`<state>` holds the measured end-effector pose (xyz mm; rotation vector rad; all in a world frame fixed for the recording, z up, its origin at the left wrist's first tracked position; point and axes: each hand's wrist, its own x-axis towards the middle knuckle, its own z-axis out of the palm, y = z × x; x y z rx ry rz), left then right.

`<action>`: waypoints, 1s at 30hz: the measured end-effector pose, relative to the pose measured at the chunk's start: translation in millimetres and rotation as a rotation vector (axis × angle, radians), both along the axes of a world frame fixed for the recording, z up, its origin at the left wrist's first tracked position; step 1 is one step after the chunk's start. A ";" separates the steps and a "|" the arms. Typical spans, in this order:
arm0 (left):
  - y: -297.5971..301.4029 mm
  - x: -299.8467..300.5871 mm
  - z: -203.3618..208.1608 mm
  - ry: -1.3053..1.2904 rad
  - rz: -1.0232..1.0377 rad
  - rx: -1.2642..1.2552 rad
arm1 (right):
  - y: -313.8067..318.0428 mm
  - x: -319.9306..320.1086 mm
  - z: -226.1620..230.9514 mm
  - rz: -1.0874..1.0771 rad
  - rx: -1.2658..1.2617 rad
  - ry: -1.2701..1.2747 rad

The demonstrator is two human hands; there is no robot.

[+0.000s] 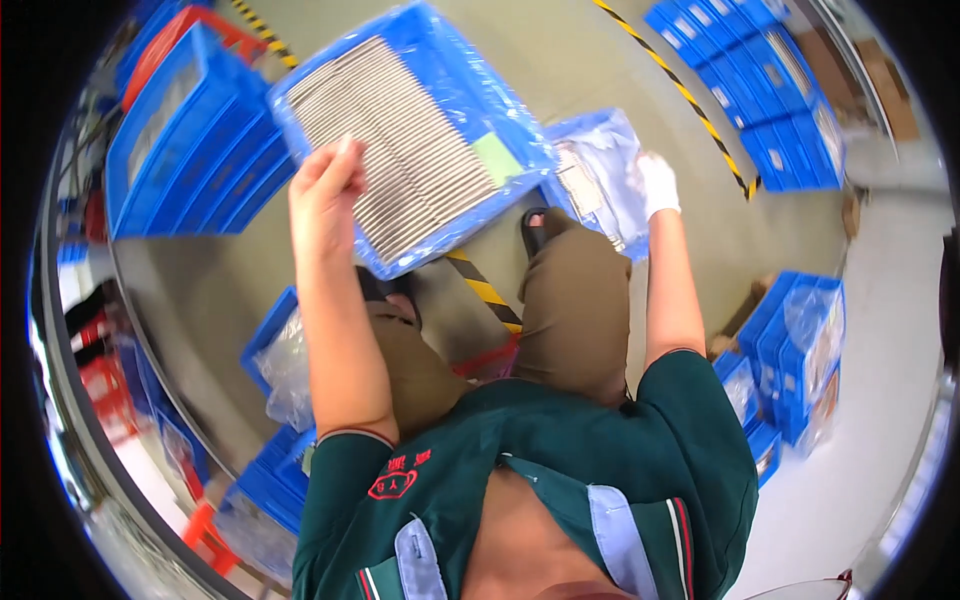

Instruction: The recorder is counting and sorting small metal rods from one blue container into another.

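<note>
My bare left hand point(332, 185) hovers over the left edge of a large blue bin point(500, 100). Its fingers are curled and pinched together; what they hold, if anything, is too small to make out. Inside that bin, lined with clear plastic, lie long rows of thin silvery metal parts point(395, 150) and a pale green card point(496, 158). To the right, my right hand point(655, 185) wears a white glove and is at the right side of a smaller blue bin point(560, 132). Its fingers are blurred. Crinkled plastic liner point(612, 150) and a batch of silvery parts point(580, 185) fill the smaller bin.
Stacked blue bins point(190, 150) rise at the left, with more stacks at the far right point(765, 90) and near right point(800, 350). Plastic-covered blue bins point(275, 480) stand near my left side. Yellow-and-black tape point(690, 100) marks the floor. My knees are close below the large bin.
</note>
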<state>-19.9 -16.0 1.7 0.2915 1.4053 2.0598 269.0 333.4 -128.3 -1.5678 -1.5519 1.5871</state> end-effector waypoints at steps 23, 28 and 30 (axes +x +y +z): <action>51.6 27.8 -20.4 -0.029 -0.072 -0.140 | 33.4 40.5 -272.5 -0.149 -0.718 -0.337; 54.6 26.2 -24.0 -0.017 -0.088 -0.176 | 50.2 10.9 -294.6 0.161 -0.293 -0.866; 55.6 25.2 -25.2 0.020 -0.100 -0.207 | 51.9 3.3 -286.2 0.216 -0.257 -0.916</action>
